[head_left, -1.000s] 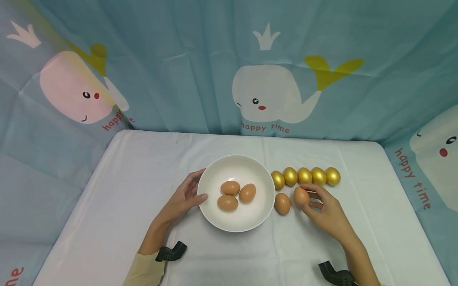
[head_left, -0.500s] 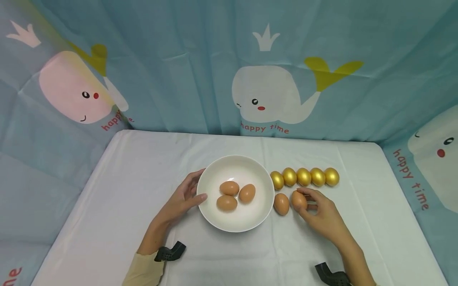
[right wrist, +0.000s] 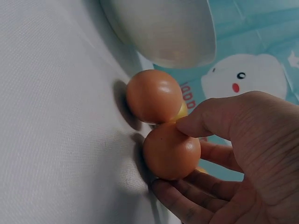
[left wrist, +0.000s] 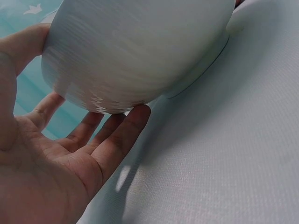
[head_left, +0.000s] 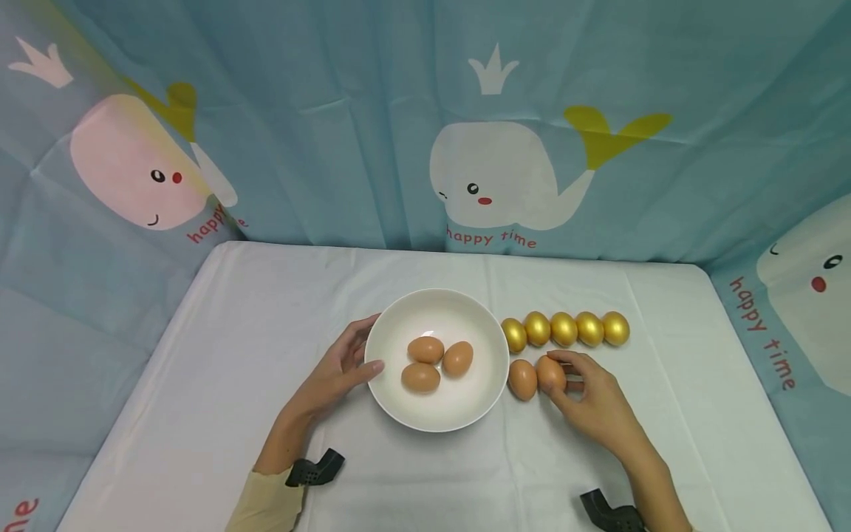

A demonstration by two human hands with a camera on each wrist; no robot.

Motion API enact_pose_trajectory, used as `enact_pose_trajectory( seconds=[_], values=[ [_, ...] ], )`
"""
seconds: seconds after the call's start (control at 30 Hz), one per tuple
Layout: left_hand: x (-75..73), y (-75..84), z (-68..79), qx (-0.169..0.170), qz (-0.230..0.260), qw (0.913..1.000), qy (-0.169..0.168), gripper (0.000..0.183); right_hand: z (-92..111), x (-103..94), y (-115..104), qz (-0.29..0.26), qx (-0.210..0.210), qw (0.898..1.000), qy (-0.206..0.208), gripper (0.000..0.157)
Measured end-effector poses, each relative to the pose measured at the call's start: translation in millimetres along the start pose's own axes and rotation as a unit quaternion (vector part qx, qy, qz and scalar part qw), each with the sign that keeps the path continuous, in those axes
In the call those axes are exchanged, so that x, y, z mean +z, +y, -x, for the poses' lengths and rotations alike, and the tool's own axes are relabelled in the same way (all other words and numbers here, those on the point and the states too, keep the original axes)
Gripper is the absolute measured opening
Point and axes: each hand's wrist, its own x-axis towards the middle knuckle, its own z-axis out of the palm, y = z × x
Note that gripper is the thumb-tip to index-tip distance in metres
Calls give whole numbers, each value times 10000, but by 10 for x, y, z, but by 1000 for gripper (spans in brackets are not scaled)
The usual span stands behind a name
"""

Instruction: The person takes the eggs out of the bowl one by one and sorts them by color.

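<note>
A white bowl stands on the table with three brown eggs inside. My left hand grips its left side, thumb at the rim; in the left wrist view the fingertips lie against the bowl's outer wall. Right of the bowl, my right hand holds a brown egg between thumb and fingers, low at the tablecloth. Another brown egg lies between it and the bowl. The right wrist view shows the held egg right up against that other egg.
Several golden eggs lie in a row behind the brown pair, the leftmost close to the bowl. A white cloth covers the table. A blue whale-print curtain hangs behind and at both sides.
My right hand has moved left and slightly toward me with the brown egg, from beside the golden row to the other brown egg. The left hand stays at the bowl.
</note>
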Motion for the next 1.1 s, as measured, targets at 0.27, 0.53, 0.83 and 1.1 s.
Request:
enact_pose_trajectory(
  seconds=[0.27, 0.53, 0.83, 1.1],
  values=[
    [-5, -1, 7, -5, 10, 10000, 8, 77, -3, 16, 10, -5, 16, 10000, 25, 47],
    [-12, -3, 2, 32, 117, 9999, -48, 77, 13, 15, -10, -24, -115, 9997, 191, 47],
    [-7, -4, 8, -31, 70, 10000, -6, 76, -38, -39, -85, 608, -381, 9963, 466, 38],
    [0, 20, 5, -195, -2, 9998, 77, 75, -167, -156, -248, 888, -841, 9905, 629, 39]
  ],
)
